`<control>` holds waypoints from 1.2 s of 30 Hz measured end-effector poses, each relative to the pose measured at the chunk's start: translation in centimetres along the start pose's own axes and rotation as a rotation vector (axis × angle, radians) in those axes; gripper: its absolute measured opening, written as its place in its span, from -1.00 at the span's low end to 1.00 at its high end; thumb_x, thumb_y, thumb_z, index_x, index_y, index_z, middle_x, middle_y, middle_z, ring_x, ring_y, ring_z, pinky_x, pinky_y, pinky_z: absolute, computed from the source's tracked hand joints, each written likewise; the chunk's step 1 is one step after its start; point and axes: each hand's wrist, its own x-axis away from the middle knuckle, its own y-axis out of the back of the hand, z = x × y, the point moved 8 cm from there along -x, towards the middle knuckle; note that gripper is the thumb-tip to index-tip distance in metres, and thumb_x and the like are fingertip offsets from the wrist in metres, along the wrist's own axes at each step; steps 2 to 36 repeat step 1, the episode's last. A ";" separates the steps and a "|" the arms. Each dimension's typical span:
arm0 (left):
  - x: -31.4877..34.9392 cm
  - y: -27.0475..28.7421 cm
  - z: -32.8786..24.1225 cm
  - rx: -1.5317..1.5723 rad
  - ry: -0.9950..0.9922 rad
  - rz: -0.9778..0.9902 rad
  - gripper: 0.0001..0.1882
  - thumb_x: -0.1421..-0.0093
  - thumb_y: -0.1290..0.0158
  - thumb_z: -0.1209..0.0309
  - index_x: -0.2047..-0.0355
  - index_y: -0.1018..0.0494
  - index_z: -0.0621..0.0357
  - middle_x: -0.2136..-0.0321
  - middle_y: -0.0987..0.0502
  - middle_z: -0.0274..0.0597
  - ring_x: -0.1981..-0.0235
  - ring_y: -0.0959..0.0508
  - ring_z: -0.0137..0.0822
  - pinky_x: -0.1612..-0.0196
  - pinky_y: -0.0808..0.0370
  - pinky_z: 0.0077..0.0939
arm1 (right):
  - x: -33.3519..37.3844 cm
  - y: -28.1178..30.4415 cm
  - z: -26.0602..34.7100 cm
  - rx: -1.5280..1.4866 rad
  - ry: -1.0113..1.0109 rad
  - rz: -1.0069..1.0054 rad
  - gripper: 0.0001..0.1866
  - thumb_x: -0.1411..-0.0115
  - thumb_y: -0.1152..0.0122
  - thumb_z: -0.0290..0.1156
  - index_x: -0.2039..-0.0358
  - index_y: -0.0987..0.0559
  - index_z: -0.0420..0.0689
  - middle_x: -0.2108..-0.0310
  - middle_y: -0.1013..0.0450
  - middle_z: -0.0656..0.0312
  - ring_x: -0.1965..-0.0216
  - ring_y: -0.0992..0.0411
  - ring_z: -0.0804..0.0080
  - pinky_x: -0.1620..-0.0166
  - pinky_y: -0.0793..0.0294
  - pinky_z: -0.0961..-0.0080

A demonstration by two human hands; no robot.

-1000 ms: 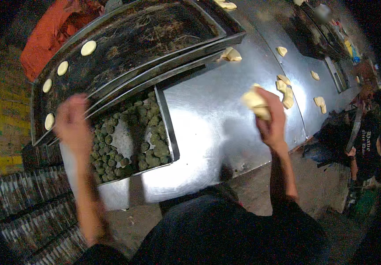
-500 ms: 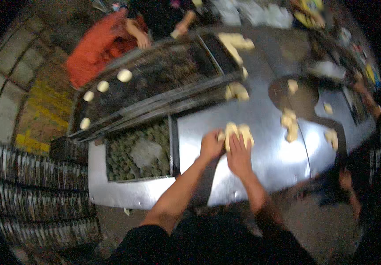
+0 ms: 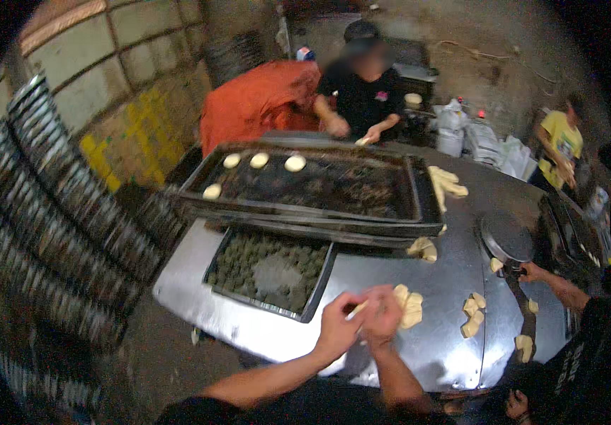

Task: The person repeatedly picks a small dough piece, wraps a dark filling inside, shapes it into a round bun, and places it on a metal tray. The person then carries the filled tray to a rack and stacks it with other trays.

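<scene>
My left hand [image 3: 339, 327] is closed, its thumb and fingers pinching a small pale piece of dough [image 3: 357, 310]. My right hand [image 3: 382, 316] meets it above the metal table; its fingers are smeared by motion and partly hide the dough. Just right of my hands, a clump of pale dough pieces [image 3: 411, 309] lies on the table. To their left is a square tray [image 3: 307, 316] of dark green balls with a whitish patch in the middle.
A large black baking tray [image 3: 414, 185] with several pale dough discs [image 3: 295, 163] spans the far side. More dough lumps [image 3: 472, 315] lie right. A co-worker's hand [image 3: 532, 272] grips a round pan [image 3: 507, 239]. Another person [image 3: 362, 92] works opposite, and tray racks [image 3: 57, 184] stand left.
My right hand has lifted off the dough clump and come over to my left hand, which now pinches a small piece. The view has tilted up, and the round pan at right has come into sight.
</scene>
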 end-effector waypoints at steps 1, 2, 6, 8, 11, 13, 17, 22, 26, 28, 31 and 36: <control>-0.1 -0.1 -1.7 -0.088 0.031 0.069 -0.74 -0.25 -0.22 0.42 0.12 -0.50 0.31 0.28 -0.61 -0.18 0.22 -0.55 -0.47 0.12 -0.53 -0.43 | 1.2 -0.3 0.2 -0.058 -0.068 0.010 -0.91 -0.18 -0.24 -0.48 0.34 -0.53 -0.22 0.21 -0.52 0.05 0.17 -0.52 0.24 0.07 -0.48 0.38; -0.1 -0.1 -1.7 -0.088 0.031 0.069 -0.74 -0.25 -0.22 0.42 0.12 -0.50 0.31 0.28 -0.61 -0.18 0.22 -0.55 -0.47 0.12 -0.53 -0.43 | 1.2 -0.3 0.2 -0.058 -0.068 0.010 -0.91 -0.18 -0.24 -0.48 0.34 -0.53 -0.22 0.21 -0.52 0.05 0.17 -0.52 0.24 0.07 -0.48 0.38; -0.1 -0.1 -1.7 -0.088 0.031 0.069 -0.74 -0.25 -0.22 0.42 0.12 -0.50 0.31 0.28 -0.61 -0.18 0.22 -0.55 -0.47 0.12 -0.53 -0.43 | 1.2 -0.3 0.2 -0.058 -0.068 0.010 -0.91 -0.18 -0.24 -0.48 0.34 -0.53 -0.22 0.21 -0.52 0.05 0.17 -0.52 0.24 0.07 -0.48 0.38; -0.1 -0.1 -1.7 -0.088 0.031 0.069 -0.74 -0.25 -0.22 0.42 0.12 -0.50 0.31 0.28 -0.61 -0.18 0.22 -0.55 -0.47 0.12 -0.53 -0.43 | 1.2 -0.3 0.2 -0.058 -0.068 0.010 -0.91 -0.18 -0.24 -0.48 0.34 -0.53 -0.22 0.21 -0.52 0.05 0.17 -0.52 0.24 0.07 -0.48 0.38; -0.1 -0.1 -1.7 -0.088 0.031 0.069 -0.74 -0.25 -0.22 0.42 0.12 -0.50 0.31 0.28 -0.61 -0.18 0.22 -0.55 -0.47 0.12 -0.53 -0.43 | 1.2 -0.3 0.2 -0.058 -0.068 0.010 -0.91 -0.18 -0.24 -0.48 0.34 -0.53 -0.22 0.21 -0.52 0.05 0.17 -0.52 0.24 0.07 -0.48 0.38; -0.1 -0.1 -1.7 -0.088 0.031 0.069 -0.74 -0.25 -0.22 0.42 0.12 -0.50 0.31 0.28 -0.61 -0.18 0.22 -0.55 -0.47 0.12 -0.53 -0.43 | 1.2 -0.3 0.2 -0.058 -0.068 0.010 -0.91 -0.18 -0.24 -0.48 0.34 -0.53 -0.22 0.21 -0.52 0.05 0.17 -0.52 0.24 0.07 -0.48 0.38; -0.1 -0.1 -1.7 -0.088 0.031 0.069 -0.74 -0.25 -0.22 0.42 0.12 -0.50 0.31 0.28 -0.61 -0.18 0.22 -0.55 -0.47 0.12 -0.53 -0.43 | 1.2 -0.3 0.2 -0.058 -0.068 0.010 -0.91 -0.18 -0.24 -0.48 0.34 -0.53 -0.22 0.21 -0.52 0.05 0.17 -0.52 0.24 0.07 -0.48 0.38; -0.1 -0.1 -1.7 -0.088 0.031 0.069 -0.74 -0.25 -0.22 0.42 0.12 -0.50 0.31 0.28 -0.61 -0.18 0.22 -0.55 -0.47 0.12 -0.53 -0.43 | 1.2 -0.3 0.2 -0.058 -0.068 0.010 -0.91 -0.18 -0.24 -0.48 0.34 -0.53 -0.22 0.21 -0.52 0.05 0.17 -0.52 0.24 0.07 -0.48 0.38; -0.1 -0.1 -1.7 -0.088 0.031 0.069 -0.74 -0.25 -0.22 0.42 0.12 -0.50 0.31 0.28 -0.61 -0.18 0.22 -0.55 -0.47 0.12 -0.53 -0.43 | 1.2 -0.3 0.2 -0.058 -0.068 0.010 -0.91 -0.18 -0.24 -0.48 0.34 -0.53 -0.22 0.21 -0.52 0.05 0.17 -0.52 0.24 0.07 -0.48 0.38; -0.1 -0.1 -1.7 -0.088 0.031 0.069 -0.74 -0.25 -0.22 0.42 0.12 -0.50 0.31 0.28 -0.61 -0.18 0.22 -0.55 -0.47 0.12 -0.53 -0.43 | 1.2 -0.3 0.2 -0.058 -0.068 0.010 -0.91 -0.18 -0.24 -0.48 0.34 -0.53 -0.22 0.21 -0.52 0.05 0.17 -0.52 0.24 0.07 -0.48 0.38; -0.1 -0.1 -1.7 -0.088 0.031 0.069 -0.74 -0.25 -0.22 0.42 0.12 -0.50 0.31 0.28 -0.61 -0.18 0.22 -0.55 -0.47 0.12 -0.53 -0.43 | 1.2 -0.3 0.2 -0.058 -0.068 0.010 -0.91 -0.18 -0.24 -0.48 0.34 -0.53 -0.22 0.21 -0.52 0.05 0.17 -0.52 0.24 0.07 -0.48 0.38; -0.1 -0.1 -1.7 -0.088 0.031 0.069 -0.74 -0.25 -0.22 0.42 0.12 -0.50 0.31 0.28 -0.61 -0.18 0.22 -0.55 -0.47 0.12 -0.53 -0.43 | 1.2 -0.3 0.2 -0.058 -0.068 0.010 -0.91 -0.18 -0.24 -0.48 0.34 -0.53 -0.22 0.21 -0.52 0.05 0.17 -0.52 0.24 0.07 -0.48 0.38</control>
